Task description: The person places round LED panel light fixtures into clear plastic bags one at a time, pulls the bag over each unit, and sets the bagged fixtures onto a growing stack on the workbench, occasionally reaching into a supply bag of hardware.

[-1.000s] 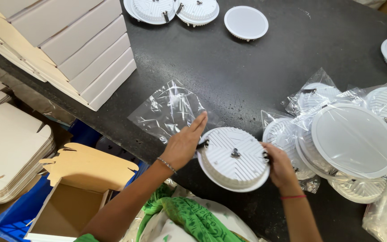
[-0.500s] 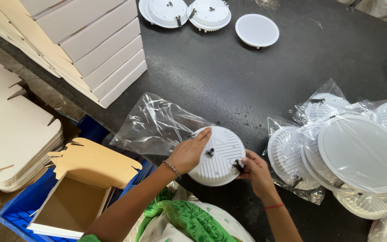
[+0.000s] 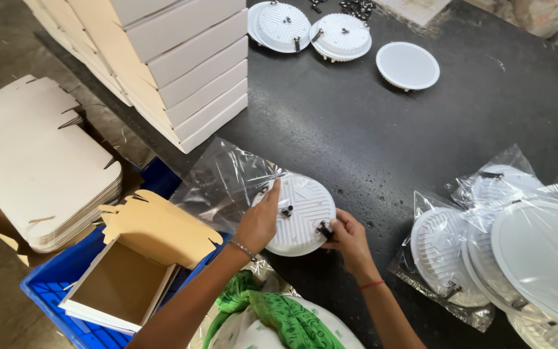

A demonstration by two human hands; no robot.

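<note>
A round white plastic ceiling light with a ribbed back (image 3: pixel 299 213) lies face down near the front edge of a black speckled worktable (image 3: pixel 356 129). It sits partly on a clear, crinkled plastic bag (image 3: pixel 227 184) that spreads out to its left. The person's left hand (image 3: pixel 259 221) rests on the left rim of the light, fingers held together and pointing up across the ribbed back, palm down against it. The right hand (image 3: pixel 347 238) is at the lower right rim, thumb and fingers pinching a small dark metal spring clip (image 3: pixel 324 229) fixed to the light's edge. A thin bracelet circles the left wrist and a red thread circles the right wrist.

Below the hands, a green patterned cloth (image 3: pixel 272 313) covers the person's lap. To the right on the table lies a heap of similar round white lights wrapped in clear bags (image 3: pixel 485 252). At the far edge of the table are three more unwrapped white round lights (image 3: pixel 408 64), two with their backs up and one with its smooth face up. To the left, a tall stack of white flat cardboard boxes (image 3: pixel 175 71) stands on the table's corner. Lower left, a blue plastic crate (image 3: pixel 53 291) holds an open brown cardboard box (image 3: pixel 124 284), beside a pile of flat, unfolded cardboard blanks (image 3: pixel 40 174).
</note>
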